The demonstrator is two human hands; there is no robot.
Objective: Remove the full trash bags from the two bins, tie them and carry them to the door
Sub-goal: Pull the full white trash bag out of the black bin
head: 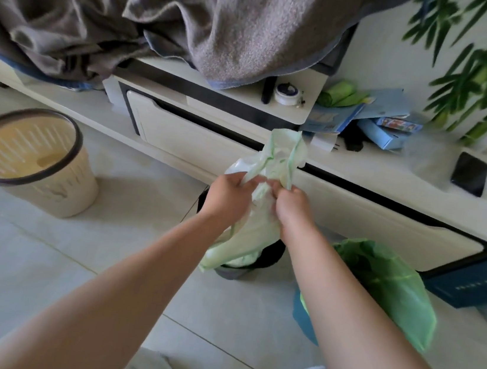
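Note:
A pale green trash bag (257, 226) rises out of a dark bin (269, 257) on the floor below the cabinet. My left hand (228, 196) and my right hand (291, 209) both grip the bag's gathered neck, and its loose top (285, 151) stands up above my fingers. A second, darker green bag (390, 281) lies on the floor to the right, partly hidden behind my right forearm, with something blue (303, 319) beneath it. A beige slotted bin (35, 181) with a dark rim stands at the left with no bag in it.
A low white cabinet (371, 213) runs behind the bins, with a grey blanket (226, 21) draped over it. A roll of green bags (339, 93), blue boxes (382, 131) and a black phone (469, 178) lie on top. A dark blue box (477, 283) sits at floor level on the right.

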